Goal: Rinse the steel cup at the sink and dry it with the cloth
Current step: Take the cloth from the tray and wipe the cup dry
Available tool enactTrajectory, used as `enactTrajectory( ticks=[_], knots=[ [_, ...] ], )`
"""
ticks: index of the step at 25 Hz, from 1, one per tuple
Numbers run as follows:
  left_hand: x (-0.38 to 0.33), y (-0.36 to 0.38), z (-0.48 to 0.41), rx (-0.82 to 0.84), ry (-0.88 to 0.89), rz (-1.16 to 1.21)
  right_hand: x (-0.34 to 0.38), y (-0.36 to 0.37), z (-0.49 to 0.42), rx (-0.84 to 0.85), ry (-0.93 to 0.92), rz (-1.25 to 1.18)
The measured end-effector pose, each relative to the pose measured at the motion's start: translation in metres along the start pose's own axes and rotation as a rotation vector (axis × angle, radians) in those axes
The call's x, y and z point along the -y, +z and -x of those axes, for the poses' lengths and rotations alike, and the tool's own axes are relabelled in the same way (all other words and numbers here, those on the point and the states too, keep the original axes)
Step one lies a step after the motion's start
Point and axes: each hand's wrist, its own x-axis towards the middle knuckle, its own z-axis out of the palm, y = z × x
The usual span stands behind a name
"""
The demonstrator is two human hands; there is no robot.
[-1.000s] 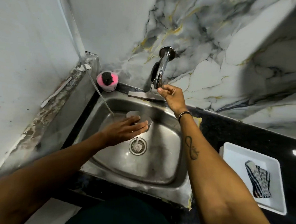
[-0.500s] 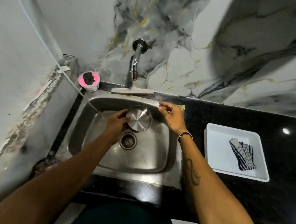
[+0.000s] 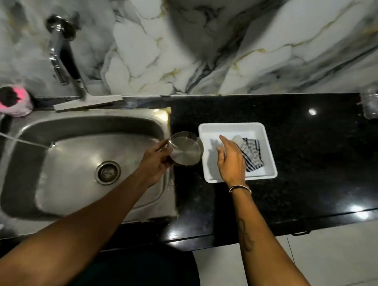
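My left hand (image 3: 155,161) grips the steel cup (image 3: 185,149) by its rim, its round base turned towards me, above the right edge of the steel sink (image 3: 50,129). My right hand (image 3: 230,160) hovers with fingers spread over the white tray (image 3: 231,127), just left of the striped black-and-white cloth (image 3: 251,153) lying in it. I cannot tell whether the fingers touch the cloth. The tap (image 3: 62,51) sticks out of the marble wall above the sink; no water falls from it.
A pink tub with a dark scrubber (image 3: 9,103) stands at the sink's back left. A flat grey bar (image 3: 88,103) lies behind the basin. The black granite counter (image 3: 306,157) runs to the right, with a clear plastic object (image 3: 376,107) at its far right.
My left hand lifted the cup out of the basin and carried it right to the sink's edge. My right hand left the tap and moved over the tray. The view swung right.
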Motion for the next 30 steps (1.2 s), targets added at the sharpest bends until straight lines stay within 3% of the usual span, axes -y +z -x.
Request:
enactTrajectory(
  ticks=[9, 14, 24, 27, 30],
  knots=[
    [0.045, 0.068, -0.046, 0.011, -0.050, -0.149, -0.131, -0.037, -0.069, 0.362, -0.180, 0.454],
    [0.053, 0.071, -0.063, -0.035, -0.072, -0.124, -0.151, -0.020, -0.087, 0.405, -0.212, 0.492],
    [0.059, 0.067, -0.069, -0.028, -0.106, -0.067, -0.153, -0.003, -0.089, 0.362, -0.030, 0.312],
    [0.049, 0.060, -0.062, -0.015, -0.077, -0.043, -0.133, -0.023, -0.097, 0.249, 0.058, 0.082],
    [0.028, 0.043, -0.045, -0.046, -0.026, -0.002, -0.081, -0.038, -0.092, 0.045, 0.065, -0.353]
  ],
)
